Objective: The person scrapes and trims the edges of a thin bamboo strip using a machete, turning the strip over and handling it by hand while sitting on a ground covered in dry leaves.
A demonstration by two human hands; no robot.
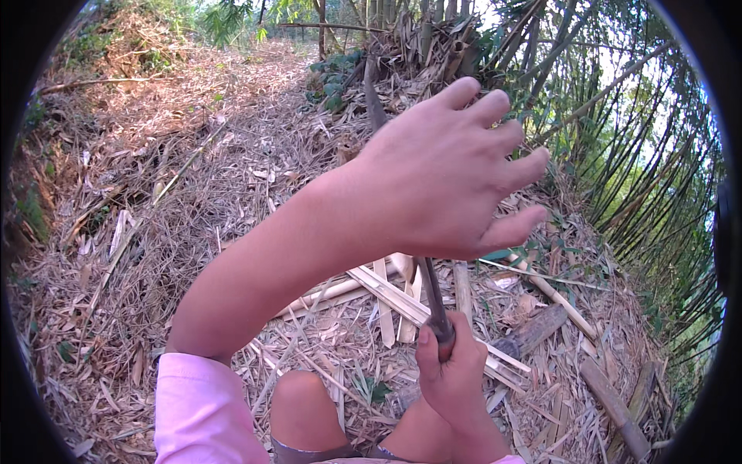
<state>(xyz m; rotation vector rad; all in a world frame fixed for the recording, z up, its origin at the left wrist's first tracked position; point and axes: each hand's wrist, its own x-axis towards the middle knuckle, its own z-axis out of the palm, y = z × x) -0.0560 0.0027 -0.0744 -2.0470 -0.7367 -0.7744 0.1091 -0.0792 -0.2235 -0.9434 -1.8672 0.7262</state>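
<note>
The right hand (456, 379) is squeezing a long machete (433, 294) upright in front of the knees (308, 410).
The machete is looking dark and thin, with its bent tip showing past the left wrist and its middle hiding behind the arm. It is probably feeling heavy and stiff, not easy to break; the brown handle (446, 349) is giving the safe place to hold, away from the edge. The left hand (456, 170) is spreading its fingers in front, pinching nothing I can see. Behind, split bamboo strips (386, 289) are lying on dry leaves (178, 255).
</note>
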